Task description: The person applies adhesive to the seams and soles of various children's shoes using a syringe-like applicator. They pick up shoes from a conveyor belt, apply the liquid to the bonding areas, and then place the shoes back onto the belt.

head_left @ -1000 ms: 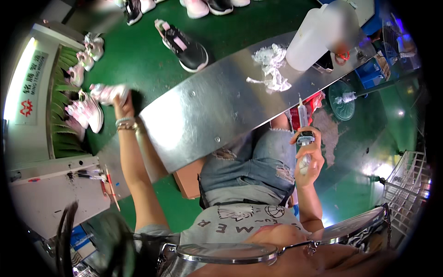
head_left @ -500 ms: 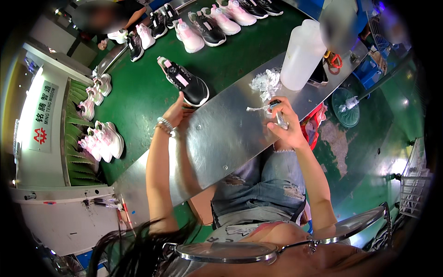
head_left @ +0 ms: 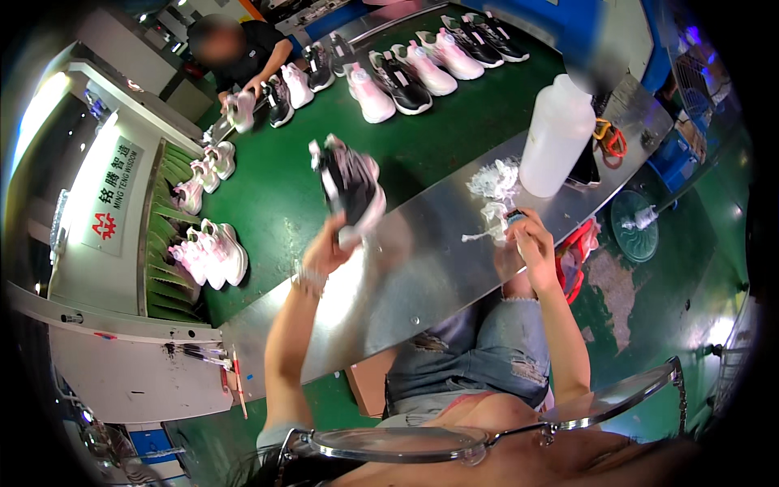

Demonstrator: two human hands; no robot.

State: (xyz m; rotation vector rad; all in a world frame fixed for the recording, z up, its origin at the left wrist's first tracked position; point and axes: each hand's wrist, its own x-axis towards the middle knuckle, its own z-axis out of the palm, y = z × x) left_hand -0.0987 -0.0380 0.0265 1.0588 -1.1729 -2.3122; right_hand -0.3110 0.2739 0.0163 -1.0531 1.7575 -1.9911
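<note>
My left hand (head_left: pixel 325 246) is closed round the toe of a black and pink sneaker (head_left: pixel 350 185), which is tilted and held up over the seam between the green belt and the metal ledge. Over the ledge, my right hand (head_left: pixel 533 246) is closed on a small tool (head_left: pixel 516 217) with a dark end; the fingers cover most of it, so its kind is unclear. Beside that hand lies a twisted white scrap (head_left: pixel 492 224) on the metal. Behind it sits a heap of crumpled white scraps (head_left: pixel 495 178).
A white plastic bottle (head_left: pixel 557 138) stands on the metal ledge (head_left: pixel 389 284), with orange-handled scissors (head_left: pixel 610 140) behind it. Pink and black sneakers (head_left: pixel 434 66) line the green belt (head_left: pixel 284 187). A co-worker (head_left: pixel 243 61) handles a shoe at the far left.
My left hand has taken the black sneaker by the toe and lifted it off the belt, turning it. The right hand still grips the small tool. The whole view has shifted.
</note>
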